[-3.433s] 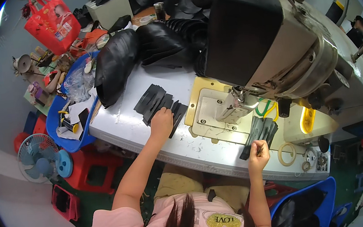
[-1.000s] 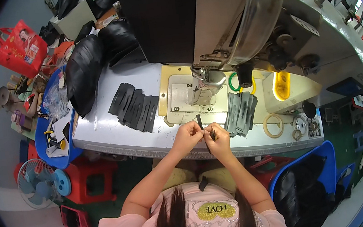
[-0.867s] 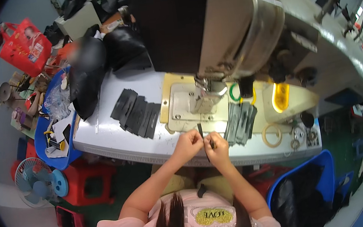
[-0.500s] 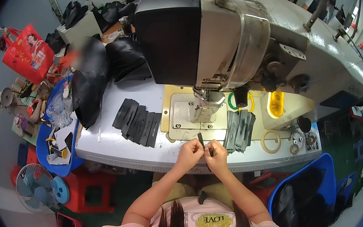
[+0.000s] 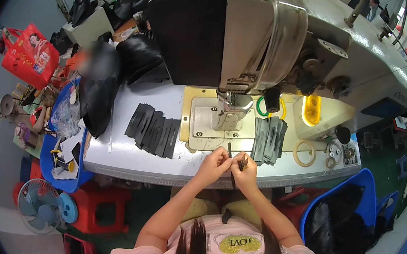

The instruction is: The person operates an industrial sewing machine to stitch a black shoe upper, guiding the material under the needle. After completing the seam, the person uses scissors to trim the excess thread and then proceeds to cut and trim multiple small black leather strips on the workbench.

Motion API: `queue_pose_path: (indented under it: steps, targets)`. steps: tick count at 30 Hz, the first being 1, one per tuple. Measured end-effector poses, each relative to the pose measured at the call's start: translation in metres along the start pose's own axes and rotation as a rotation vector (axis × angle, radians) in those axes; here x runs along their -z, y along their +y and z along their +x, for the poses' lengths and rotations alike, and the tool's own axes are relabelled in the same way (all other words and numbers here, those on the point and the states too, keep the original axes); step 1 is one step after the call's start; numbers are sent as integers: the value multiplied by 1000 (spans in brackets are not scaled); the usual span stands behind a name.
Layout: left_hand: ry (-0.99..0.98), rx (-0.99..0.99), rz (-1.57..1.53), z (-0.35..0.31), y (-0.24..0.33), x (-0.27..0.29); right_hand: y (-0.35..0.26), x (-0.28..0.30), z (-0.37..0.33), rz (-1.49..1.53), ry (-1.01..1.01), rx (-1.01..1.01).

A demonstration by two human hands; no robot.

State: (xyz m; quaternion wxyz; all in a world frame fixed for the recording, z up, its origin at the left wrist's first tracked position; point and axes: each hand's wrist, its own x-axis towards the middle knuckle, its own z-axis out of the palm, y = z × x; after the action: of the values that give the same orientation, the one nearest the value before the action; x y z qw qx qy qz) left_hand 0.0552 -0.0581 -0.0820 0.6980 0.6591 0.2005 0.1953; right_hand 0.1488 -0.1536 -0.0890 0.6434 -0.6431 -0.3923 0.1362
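Note:
In front of the sewing machine [image 5: 228, 119], my two hands meet near the table's front edge. My left hand [image 5: 212, 167] pinches a narrow black strip [image 5: 230, 150], one end of which sticks up past the fingertips. My right hand [image 5: 245, 173] is closed beside it, around a small dark tool [image 5: 242, 165] that looks like thread snips; its shape is mostly hidden by the fingers. Left of the needle plate lies a fanned row of black strip-like pieces [image 5: 152, 130]. Another bundle of dark pieces [image 5: 269, 140] rests just right of the plate, close to my right hand.
A cream ring [image 5: 304, 153] and metal bobbins [image 5: 334, 150] lie at the table's right. Black leather-like pieces [image 5: 100, 94] are heaped at the left back. Blue bins stand at both sides, the right one [image 5: 368, 183] holding black material. A fan [image 5: 40, 205] and red stool [image 5: 103, 210] are lower left.
My left hand has shifted slightly up and its fingers now touch my right hand. The black strip between them stands a little higher. My head view has tilted slightly; the piles stay put.

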Motion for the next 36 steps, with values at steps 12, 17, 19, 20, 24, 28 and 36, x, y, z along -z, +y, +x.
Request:
queue_pose_path:
  steps: [12, 17, 19, 20, 24, 28, 36]
  targets:
    - [334, -91, 231, 8, -15, -8, -24, 27, 11, 648, 92, -337]
    - [209, 41, 164, 19, -23, 2, -33, 115, 39, 478, 431, -115]
    - [66, 47, 57, 33, 3, -22, -14, 125, 58, 401, 459, -174]
    - [56, -15, 94, 47, 3, -32, -2, 125, 63, 380, 444, -258]
    - [246, -305, 505, 85, 2, -59, 26, 104, 70, 311, 375, -344]
    - [337, -354, 677, 63, 1, -41, 47, 102, 72, -298, 413, -69]
    - [773, -287, 1376, 10, 5, 92, 15, 72, 55, -198, 524, 74]
